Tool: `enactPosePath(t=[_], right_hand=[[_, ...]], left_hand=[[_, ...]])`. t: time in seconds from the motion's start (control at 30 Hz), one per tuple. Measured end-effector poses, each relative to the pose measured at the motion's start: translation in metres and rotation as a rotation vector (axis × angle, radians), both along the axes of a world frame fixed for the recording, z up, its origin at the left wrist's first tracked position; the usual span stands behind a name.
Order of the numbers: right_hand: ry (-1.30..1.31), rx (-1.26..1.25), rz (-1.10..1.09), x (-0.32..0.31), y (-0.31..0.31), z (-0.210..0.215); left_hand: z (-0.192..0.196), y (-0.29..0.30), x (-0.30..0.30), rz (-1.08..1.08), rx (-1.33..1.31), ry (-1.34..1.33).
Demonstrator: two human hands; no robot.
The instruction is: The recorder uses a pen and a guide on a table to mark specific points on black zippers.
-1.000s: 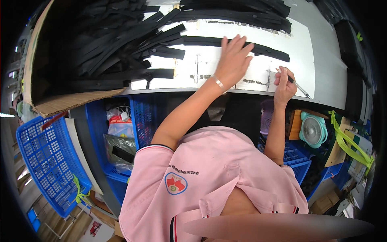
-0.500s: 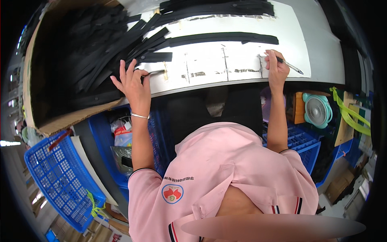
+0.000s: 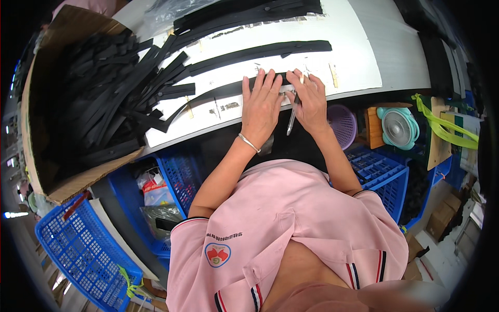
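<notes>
A black fabric strip [image 3: 218,92] lies across the white marked sheet [image 3: 358,62] on the table, running from the heap at the left to under my hands. My left hand [image 3: 261,106] rests on it with fingers stretched out flat, covering part of the strip. Just to its right, my right hand [image 3: 311,104] has its fingers bent round a pen [image 3: 292,118], whose clear barrel points down toward me. The fingertips of the right hand are by the strip's right end, which they partly hide. Dark lines and smudges mark the sheet around both hands.
An open cardboard box [image 3: 32,119] full of black strips [image 3: 99,104] stands at the left, some spilling onto the sheet. More strips [image 3: 260,54] lie behind my hands. Below the table are blue baskets [image 3: 86,244], a purple basket [image 3: 342,125] and a turquoise fan [image 3: 397,128].
My left hand has moved right from beside the box and now lies flat on a strip stretched over the sheet. My right hand has come left, beside it, still with the pen.
</notes>
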State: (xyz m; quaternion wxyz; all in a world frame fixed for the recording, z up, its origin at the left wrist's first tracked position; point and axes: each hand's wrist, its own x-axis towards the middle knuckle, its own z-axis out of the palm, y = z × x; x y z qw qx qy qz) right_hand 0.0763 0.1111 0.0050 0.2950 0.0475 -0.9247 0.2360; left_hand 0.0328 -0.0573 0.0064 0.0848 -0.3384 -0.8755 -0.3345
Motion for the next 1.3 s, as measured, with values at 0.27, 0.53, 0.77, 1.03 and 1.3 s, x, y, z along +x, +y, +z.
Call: enactPosePath(t=[0.27, 0.53, 0.77, 1.03, 1.3], right_hand=[[-0.134, 0.158, -0.114, 0.021, 0.068, -0.008], [-0.063, 0.111, -0.084, 0.026, 0.08, -0.016], [-0.065, 0.104, -0.155, 0.017, 0.058, 0.0], [-0.4, -0.898, 0.187, -0.042, -0.082, 0.049], [-0.344, -0.669, 0.278, -0.076, -0.13, 0.005]], left_hand=[[0.005, -0.046, 0.018, 0.156, -0.267, -0.056], [0.003, -0.108, 0.025, 0.475, -0.342, -0.097], [-0.007, -0.124, 0.023, 0.441, -0.201, -0.075], [-0.01, -0.125, 0.021, 0.441, -0.145, -0.044], [-0.009, -0.122, 0.021, 0.453, -0.126, -0.054]])
